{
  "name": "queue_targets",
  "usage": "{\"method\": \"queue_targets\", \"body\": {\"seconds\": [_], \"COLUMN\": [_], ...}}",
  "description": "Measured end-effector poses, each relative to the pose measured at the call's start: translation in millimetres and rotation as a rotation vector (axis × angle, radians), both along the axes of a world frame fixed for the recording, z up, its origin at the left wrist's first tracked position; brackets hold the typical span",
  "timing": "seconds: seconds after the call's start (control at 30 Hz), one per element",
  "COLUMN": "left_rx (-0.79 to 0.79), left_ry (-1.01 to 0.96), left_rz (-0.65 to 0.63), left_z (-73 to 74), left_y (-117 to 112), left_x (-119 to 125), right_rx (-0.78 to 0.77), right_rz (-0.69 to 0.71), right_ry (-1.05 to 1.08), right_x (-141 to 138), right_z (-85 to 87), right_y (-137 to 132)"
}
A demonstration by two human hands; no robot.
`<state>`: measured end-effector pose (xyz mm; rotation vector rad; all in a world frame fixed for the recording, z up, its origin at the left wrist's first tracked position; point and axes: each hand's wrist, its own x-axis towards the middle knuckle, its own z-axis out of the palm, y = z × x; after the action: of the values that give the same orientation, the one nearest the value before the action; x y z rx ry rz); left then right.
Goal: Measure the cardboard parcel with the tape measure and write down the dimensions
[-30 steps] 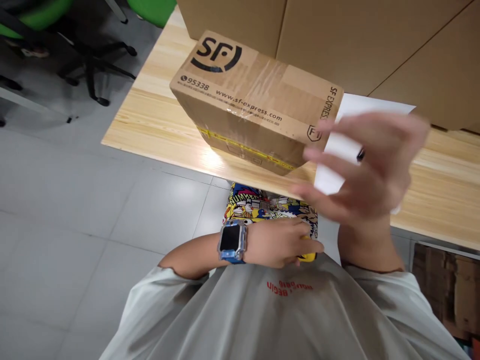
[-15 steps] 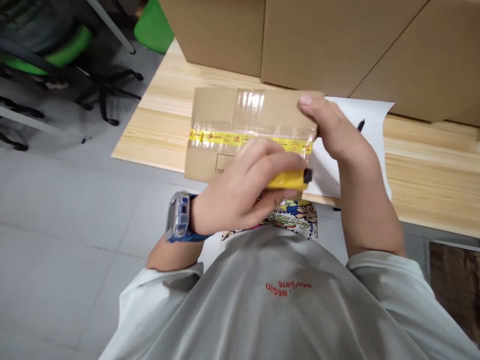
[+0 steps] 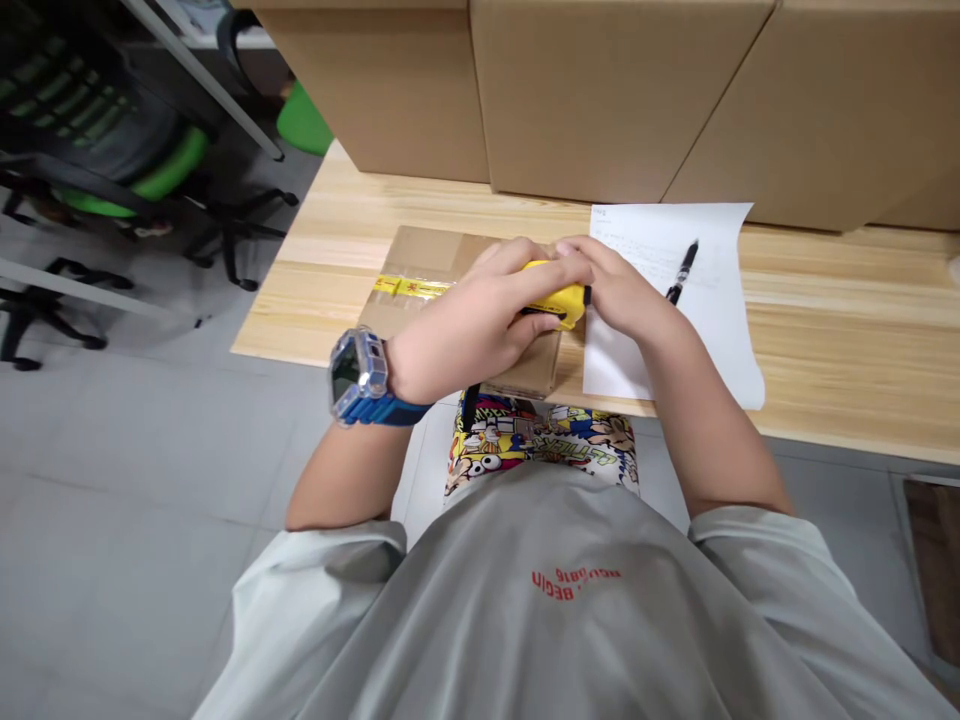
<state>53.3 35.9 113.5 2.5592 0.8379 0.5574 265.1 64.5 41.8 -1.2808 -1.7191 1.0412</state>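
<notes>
**Our left hand (image 3: 487,312) grips a yellow tool (image 3: 564,305) over the box (image 3: 431,256)**

We see the box near the front edge of the tabletop (image 3: 847,335), a yellow strip (image 3: 409,287) running across it. Our hands are close together: the left is clamped around the tool, its thumb below, while the right (image 3: 616,285) bends in at the tool's black end. We cannot tell whether the right hand grips anything, as its fingers are partly hidden. Right of the box we have paper (image 3: 712,335) with a pen (image 3: 683,271) on it; large cartons (image 3: 615,100) stand behind.
</notes>
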Motion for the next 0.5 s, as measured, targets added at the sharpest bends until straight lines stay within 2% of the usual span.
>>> {"method": "queue_targets", "body": {"seconds": [0.1, 0.23, 0.37, 0.5], "left_rx": [-0.051, -0.044, -0.008, 0.01], "left_ry": [0.022, 0.003, -0.049, -0.014], "left_rz": [0.026, 0.05, 0.047, 0.071], "left_z": [3.4, 2.9, -1.2, -0.6], "left_y": [2, 2, 1, -1], "left_x": [-3, -8, -10, -8], "right_rx": [0.013, 0.012, 0.069, 0.083], "right_rz": [0.082, 0.231, 0.203, 0.173], "right_ry": [0.044, -0.008, -0.089, -0.027], "right_x": [5, 9, 6, -4], "right_z": [0.2, -2.9, -4.0, -1.1], "right_y": [-5, -9, -12, -22]}}
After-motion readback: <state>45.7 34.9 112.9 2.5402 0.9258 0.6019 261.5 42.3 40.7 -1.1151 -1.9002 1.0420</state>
